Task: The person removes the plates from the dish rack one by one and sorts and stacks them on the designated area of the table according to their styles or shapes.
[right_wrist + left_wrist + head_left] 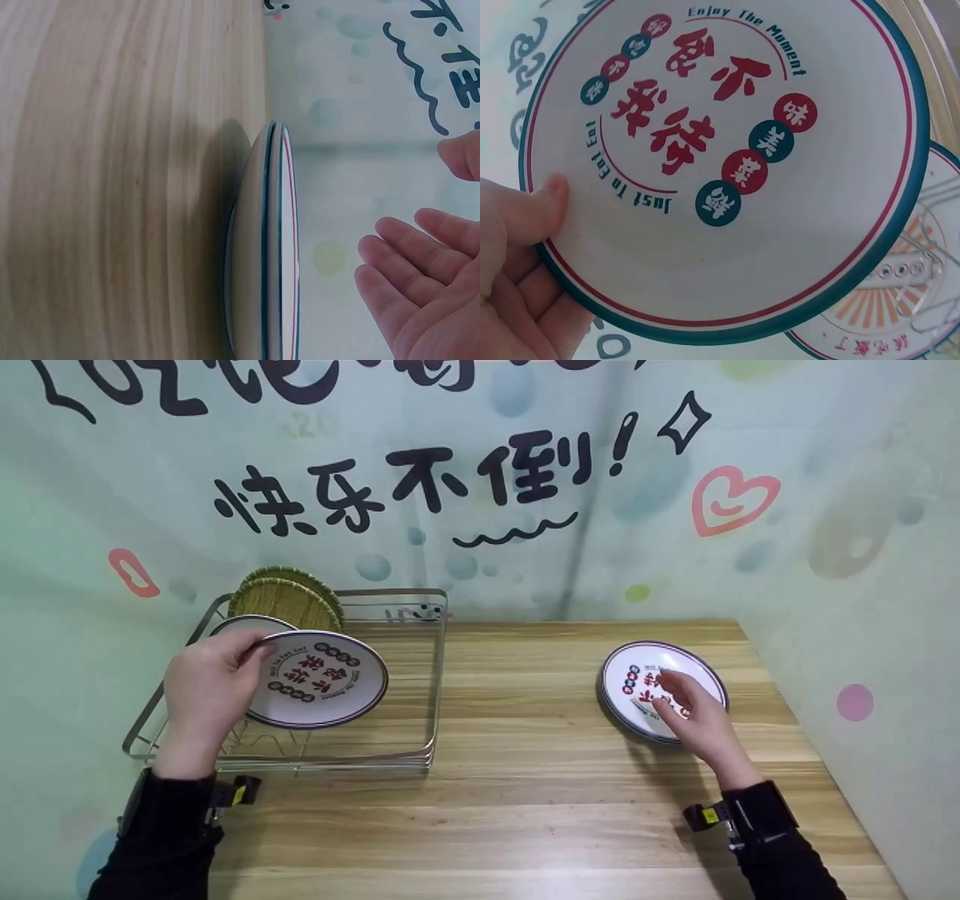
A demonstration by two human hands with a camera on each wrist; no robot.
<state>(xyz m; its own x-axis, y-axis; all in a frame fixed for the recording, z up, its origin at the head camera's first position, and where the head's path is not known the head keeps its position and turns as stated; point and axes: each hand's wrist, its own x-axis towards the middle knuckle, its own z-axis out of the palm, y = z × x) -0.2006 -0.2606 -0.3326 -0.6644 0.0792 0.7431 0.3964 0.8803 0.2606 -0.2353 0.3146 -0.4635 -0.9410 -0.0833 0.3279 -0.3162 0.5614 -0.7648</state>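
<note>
My left hand (206, 690) pinches the left rim of a white plate (330, 697) with a dark edge and red lettering, holding it tilted above a wire dish rack (439, 675). In the left wrist view the thumb lies on the printed face of that plate (795, 255) and the fingers are behind it. Another plate (251, 622) stands in the rack, partly hidden. On the right, a small stack of matching plates (637, 712) lies on the table. Over it hovers my right hand (701, 720), its fingers loosely bent and apart from the plates (289, 247) in the right wrist view.
Two round greenish woven-looking discs (285, 604) stand at the back left of the rack. The wooden table (517, 735) meets a printed cloth backdrop (525, 577) behind, with similar cloth at both sides.
</note>
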